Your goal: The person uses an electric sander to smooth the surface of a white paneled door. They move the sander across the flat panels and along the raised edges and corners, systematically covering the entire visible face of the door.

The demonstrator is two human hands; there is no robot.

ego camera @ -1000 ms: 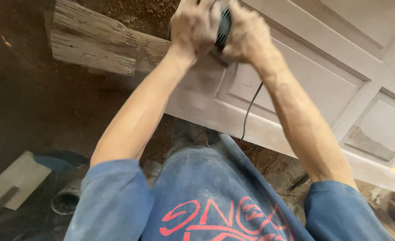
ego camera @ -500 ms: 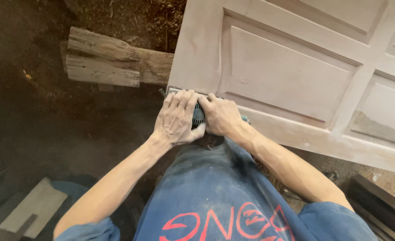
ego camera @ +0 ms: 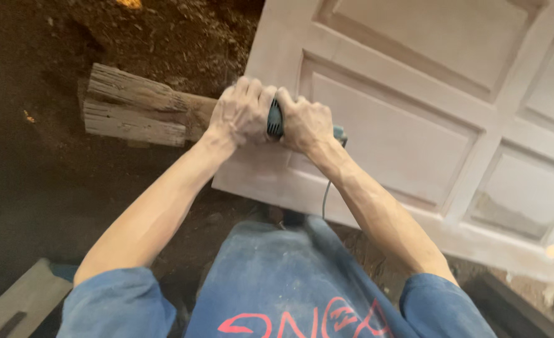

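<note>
Both arms reach forward, nearly straight, forearms converging. The left hand [ego camera: 242, 112] and right hand [ego camera: 305, 122] sit side by side, knuckles up, fingers curled tight in a closed grip, wrists bent slightly down.

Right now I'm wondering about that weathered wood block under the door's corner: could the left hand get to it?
Probably yes. The left hand grips the power tool on the panelled door, and the wood block lies just beside it with nothing between.
</note>
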